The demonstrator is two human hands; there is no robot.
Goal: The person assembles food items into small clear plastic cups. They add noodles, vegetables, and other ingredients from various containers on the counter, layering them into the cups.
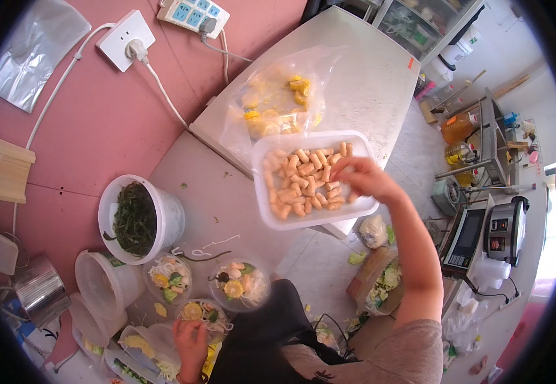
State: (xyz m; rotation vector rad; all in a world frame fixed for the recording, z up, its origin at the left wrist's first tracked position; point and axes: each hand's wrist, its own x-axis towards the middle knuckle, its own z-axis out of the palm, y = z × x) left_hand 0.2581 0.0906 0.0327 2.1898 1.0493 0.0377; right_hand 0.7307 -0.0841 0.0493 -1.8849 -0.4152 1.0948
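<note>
A white rectangular tray (268, 214) holds a layer of short sausage pieces (307, 182). Over its right side my right hand (362, 178) reaches down, fingers bent and apart, with the fingertips among the pieces. My left hand (191, 345) is low in the picture, its fingers curled at the near rim of a clear round bowl (209, 320) with corn and vegetables; whatever they grip is hidden. Two more filled bowls stand close by: one bowl (252, 301) to the right with corn, noodles and sausage, another bowl (169, 281) farther left with corn and broccoli.
Behind the tray lies a clear bag of corn pieces (278, 109). A white bucket of dark green seaweed strips (134, 221) stands left, beside an empty-looking tub (105, 281). Lower left are containers of cut vegetables (140, 345). A box of leafy scraps (384, 281) sits on the floor.
</note>
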